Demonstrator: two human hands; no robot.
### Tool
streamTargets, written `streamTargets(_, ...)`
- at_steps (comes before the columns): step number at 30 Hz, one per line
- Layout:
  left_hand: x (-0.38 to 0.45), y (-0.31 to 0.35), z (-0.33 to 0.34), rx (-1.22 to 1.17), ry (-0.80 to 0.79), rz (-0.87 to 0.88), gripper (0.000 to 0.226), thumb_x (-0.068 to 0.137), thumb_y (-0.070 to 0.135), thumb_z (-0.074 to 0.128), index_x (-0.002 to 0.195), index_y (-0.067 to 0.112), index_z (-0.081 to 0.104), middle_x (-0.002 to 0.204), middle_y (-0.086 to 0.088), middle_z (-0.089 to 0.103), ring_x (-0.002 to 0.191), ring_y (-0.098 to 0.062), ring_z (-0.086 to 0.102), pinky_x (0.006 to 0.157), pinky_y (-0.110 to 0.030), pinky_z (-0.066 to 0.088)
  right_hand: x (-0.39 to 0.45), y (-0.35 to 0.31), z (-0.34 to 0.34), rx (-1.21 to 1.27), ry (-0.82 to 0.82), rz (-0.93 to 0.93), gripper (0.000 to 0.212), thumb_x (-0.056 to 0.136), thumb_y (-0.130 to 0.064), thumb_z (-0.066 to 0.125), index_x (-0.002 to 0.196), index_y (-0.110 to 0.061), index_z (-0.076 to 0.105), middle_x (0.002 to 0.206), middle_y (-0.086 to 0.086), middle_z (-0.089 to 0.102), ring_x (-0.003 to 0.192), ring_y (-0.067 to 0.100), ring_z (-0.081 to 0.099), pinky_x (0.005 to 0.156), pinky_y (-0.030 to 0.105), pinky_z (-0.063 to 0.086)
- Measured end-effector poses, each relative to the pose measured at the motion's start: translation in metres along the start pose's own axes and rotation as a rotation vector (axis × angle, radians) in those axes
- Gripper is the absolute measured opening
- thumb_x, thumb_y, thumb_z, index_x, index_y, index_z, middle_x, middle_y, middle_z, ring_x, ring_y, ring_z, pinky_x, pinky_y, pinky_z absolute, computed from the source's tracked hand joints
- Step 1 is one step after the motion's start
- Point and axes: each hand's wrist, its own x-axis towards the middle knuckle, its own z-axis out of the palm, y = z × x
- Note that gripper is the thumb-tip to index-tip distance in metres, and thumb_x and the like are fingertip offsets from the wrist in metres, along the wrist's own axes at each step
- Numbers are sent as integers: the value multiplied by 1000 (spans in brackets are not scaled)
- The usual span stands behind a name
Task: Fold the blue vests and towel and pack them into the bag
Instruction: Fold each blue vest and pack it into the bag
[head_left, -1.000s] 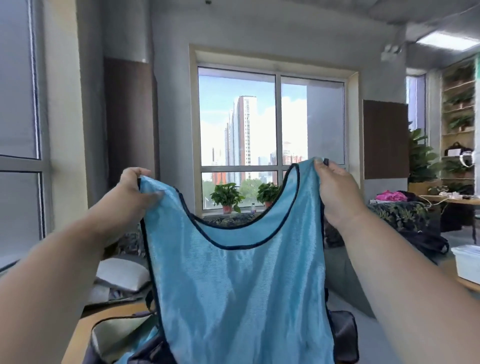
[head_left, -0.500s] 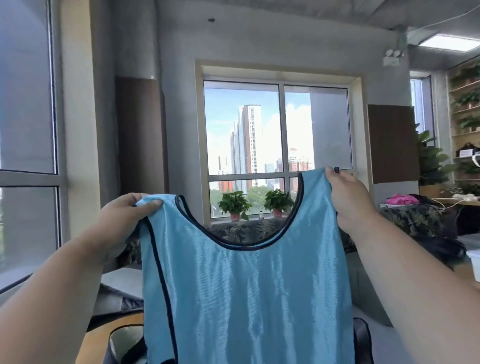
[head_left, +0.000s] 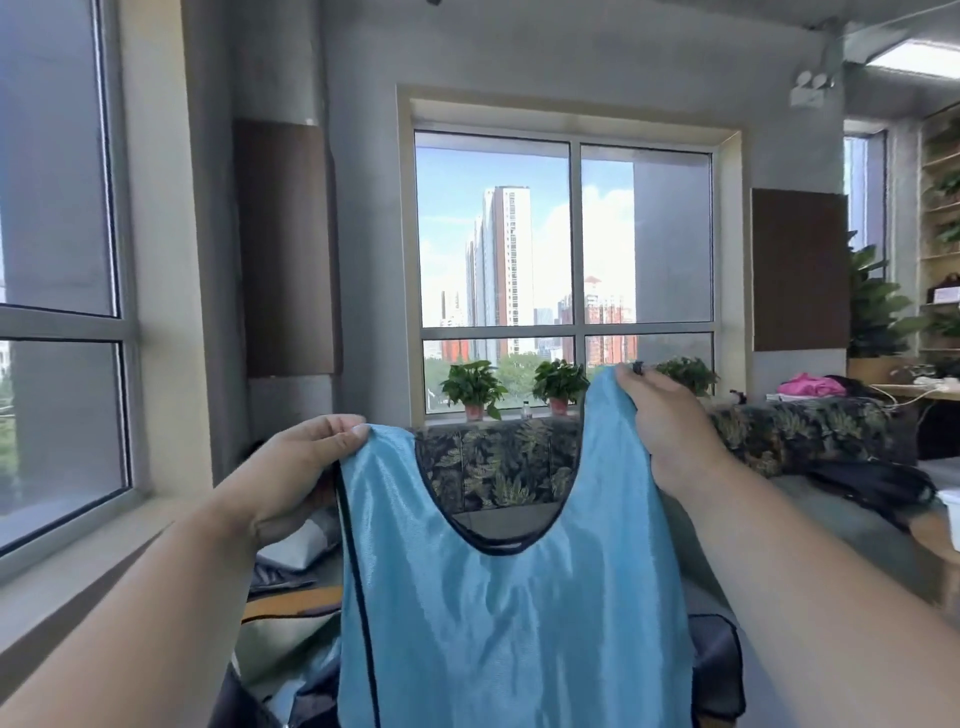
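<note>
A light blue vest (head_left: 514, 623) with dark trim hangs spread out in front of me, its neckline facing up. My left hand (head_left: 296, 467) pinches its left shoulder strap. My right hand (head_left: 670, 431) grips the right strap, held a little higher than the left. The vest's lower part runs out of the bottom of the view. Below and behind it lies a dark bag (head_left: 717, 670) on a wooden surface, mostly hidden by the vest. I see no towel.
A leaf-patterned sofa back (head_left: 493, 467) stands behind the vest under a window with potted plants (head_left: 472, 387). A window sill (head_left: 78, 551) runs along the left. A white bin (head_left: 950, 514) and a desk with pink cloth (head_left: 810, 385) are at the right.
Both hands have lowered in the view with the vest still stretched between them. The left strap now sits lower than the right.
</note>
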Motion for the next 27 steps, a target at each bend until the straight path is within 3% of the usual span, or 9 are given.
streamTargets(2,0,-3,17,-15,-28,16,19,92,32,68,99,15,63,82,-5,63,68,-17,60,58,-33,49,-12,8,13,-56,-64,16,39,98,-47,70,133,-29,68,129,2,70,119,26,66,109,51,51)
streamTargets(4,0,-5,32,-34,-57,14,18,97,28,66,104,12,61,81,-5,64,64,-16,61,51,-30,52,-24,15,23,-126,-184,-5,14,100,-44,69,112,-42,76,125,5,72,118,31,66,109,52,50)
streamTargets(7,-3,-5,50,-106,-91,9,8,103,18,60,103,10,59,75,-5,64,53,-13,62,41,-23,51,-38,25,35,-172,-332,-51,11,100,-32,70,108,-29,76,116,-6,74,111,11,68,93,26,51)
streamTargets(9,-4,-7,57,-103,-114,32,14,96,20,66,104,11,61,79,-6,66,60,-13,64,50,-23,54,-45,32,42,-180,-422,-67,14,97,-30,74,110,-26,76,109,-9,75,103,3,69,89,21,49)
streamTargets(13,-3,-13,59,-42,-112,125,44,79,30,91,110,16,64,84,-11,68,74,-24,65,71,-34,56,-60,42,53,-346,-642,16,45,86,-67,75,99,-23,79,101,-5,77,100,18,71,104,50,52)
streamTargets(15,-4,-17,58,28,-113,175,49,72,42,94,108,23,67,87,-19,65,80,-29,62,80,-42,50,-68,45,58,-360,-700,89,61,83,-77,70,105,-20,80,111,1,79,112,27,71,112,53,45)
streamTargets(22,-19,-21,67,136,-155,265,48,69,49,96,101,27,69,86,-21,68,78,-26,61,78,-41,48,-88,60,62,132,-655,486,62,93,-57,70,131,-8,72,132,19,70,125,37,66,115,53,46)
streamTargets(25,-25,-24,69,140,-166,282,37,75,34,95,99,23,69,91,-34,67,79,-27,62,80,-45,50,-99,68,64,277,-689,522,55,99,-40,68,137,-1,66,138,24,65,123,36,65,111,49,50)
streamTargets(27,-26,-29,68,153,-160,284,41,70,38,96,99,26,69,87,-23,71,78,-26,63,81,-46,52,-102,68,64,353,-705,502,52,97,-31,72,136,4,65,133,26,66,117,37,68,108,50,52)
